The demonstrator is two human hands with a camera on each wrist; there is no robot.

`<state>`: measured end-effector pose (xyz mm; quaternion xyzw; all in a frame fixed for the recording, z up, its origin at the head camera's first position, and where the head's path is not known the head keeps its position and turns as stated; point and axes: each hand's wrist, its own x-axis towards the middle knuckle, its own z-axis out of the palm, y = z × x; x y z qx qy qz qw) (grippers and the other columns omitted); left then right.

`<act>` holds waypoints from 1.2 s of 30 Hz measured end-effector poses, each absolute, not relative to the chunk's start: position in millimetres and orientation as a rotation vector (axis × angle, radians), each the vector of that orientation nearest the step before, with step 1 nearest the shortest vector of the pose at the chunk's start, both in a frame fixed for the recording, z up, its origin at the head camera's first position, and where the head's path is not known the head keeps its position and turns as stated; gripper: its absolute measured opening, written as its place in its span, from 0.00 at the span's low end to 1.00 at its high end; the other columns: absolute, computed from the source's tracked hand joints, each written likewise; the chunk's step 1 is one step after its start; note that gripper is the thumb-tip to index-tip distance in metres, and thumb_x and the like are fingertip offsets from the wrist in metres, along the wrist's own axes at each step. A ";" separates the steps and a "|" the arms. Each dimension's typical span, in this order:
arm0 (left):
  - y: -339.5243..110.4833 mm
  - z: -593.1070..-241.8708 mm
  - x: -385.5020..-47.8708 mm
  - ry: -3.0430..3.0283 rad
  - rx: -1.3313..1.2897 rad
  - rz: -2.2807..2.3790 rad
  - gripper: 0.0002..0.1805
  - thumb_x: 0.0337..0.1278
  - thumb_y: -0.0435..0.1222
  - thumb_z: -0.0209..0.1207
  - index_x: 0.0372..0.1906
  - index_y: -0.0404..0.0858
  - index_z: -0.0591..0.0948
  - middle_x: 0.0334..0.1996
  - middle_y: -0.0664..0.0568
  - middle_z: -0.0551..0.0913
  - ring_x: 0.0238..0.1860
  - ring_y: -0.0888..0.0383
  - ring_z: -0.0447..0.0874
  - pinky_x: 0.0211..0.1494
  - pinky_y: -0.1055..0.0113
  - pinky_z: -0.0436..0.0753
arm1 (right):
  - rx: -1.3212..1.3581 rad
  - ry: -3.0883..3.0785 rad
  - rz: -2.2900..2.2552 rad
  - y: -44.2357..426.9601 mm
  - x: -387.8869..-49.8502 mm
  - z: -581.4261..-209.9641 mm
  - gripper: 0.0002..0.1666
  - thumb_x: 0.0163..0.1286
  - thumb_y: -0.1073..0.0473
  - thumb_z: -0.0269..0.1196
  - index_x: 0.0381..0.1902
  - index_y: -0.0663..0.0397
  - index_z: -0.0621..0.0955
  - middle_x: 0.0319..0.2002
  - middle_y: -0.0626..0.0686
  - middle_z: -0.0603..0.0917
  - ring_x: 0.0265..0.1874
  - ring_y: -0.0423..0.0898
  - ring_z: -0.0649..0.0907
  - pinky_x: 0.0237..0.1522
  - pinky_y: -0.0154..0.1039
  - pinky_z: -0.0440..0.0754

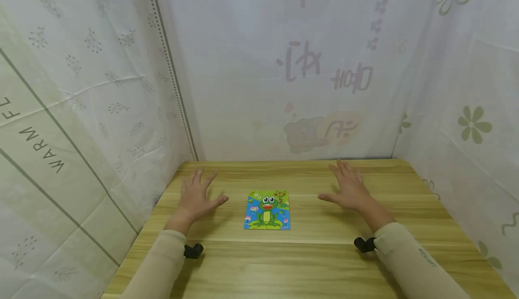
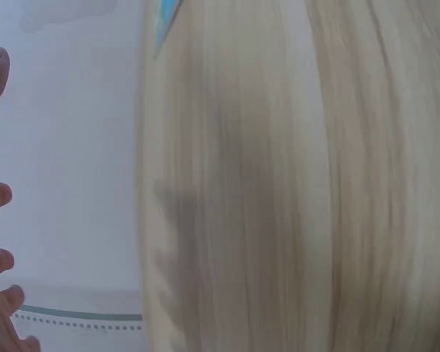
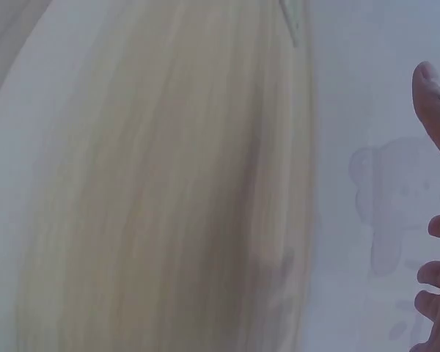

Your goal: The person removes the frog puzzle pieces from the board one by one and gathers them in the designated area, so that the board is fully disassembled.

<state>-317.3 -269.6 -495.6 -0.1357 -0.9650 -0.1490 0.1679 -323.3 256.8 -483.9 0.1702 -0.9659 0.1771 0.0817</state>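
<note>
My left fingers (image 1: 210,180) and right fingers (image 1: 337,173) are spread wide, holding nothing. The frog picture (image 1: 266,213) lies flat on the worktop (image 1: 279,265) between them; I'd best touch its edges softly.

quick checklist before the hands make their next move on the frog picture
1. Left hand free: ok, fingers spread, holding nothing.
2. Right hand free: ok, also spread and holding nothing.
3. Frog picture board lying flat, picture side up on the wooden table: ok.
4. Board between the hands, touched by neither: ok, a gap shows on both sides.
5. Board well framed by both wrist cameras: not ok, only a small part shows at the top edge of each view.
6. Whether the board has loose pieces: cannot tell.
</note>
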 end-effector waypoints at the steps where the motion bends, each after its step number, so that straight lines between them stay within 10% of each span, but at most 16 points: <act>1: -268.4 -496.3 -316.8 -2.746 -0.384 -0.439 0.57 0.51 0.76 0.62 0.81 0.49 0.66 0.81 0.33 0.53 0.81 0.31 0.44 0.76 0.23 0.43 | 0.515 -2.881 0.541 253.4 -324.0 -483.9 0.72 0.59 0.17 0.65 0.84 0.58 0.56 0.84 0.66 0.45 0.82 0.68 0.44 0.72 0.79 0.32; 8: -254.4 -497.9 -310.7 -2.756 -0.415 -0.551 0.51 0.58 0.69 0.64 0.78 0.43 0.70 0.78 0.32 0.61 0.72 0.27 0.64 0.70 0.25 0.64 | 0.578 -2.837 0.606 226.8 -332.5 -483.2 0.65 0.62 0.24 0.69 0.82 0.58 0.60 0.81 0.66 0.57 0.79 0.68 0.56 0.73 0.78 0.45; 36: -200.6 -524.6 -290.1 -2.790 -0.503 -1.115 0.24 0.66 0.43 0.72 0.63 0.40 0.83 0.65 0.46 0.78 0.70 0.42 0.74 0.73 0.42 0.73 | 0.686 -2.937 0.808 130.2 -350.9 -492.9 0.38 0.67 0.45 0.75 0.69 0.56 0.78 0.60 0.55 0.81 0.60 0.56 0.80 0.63 0.58 0.78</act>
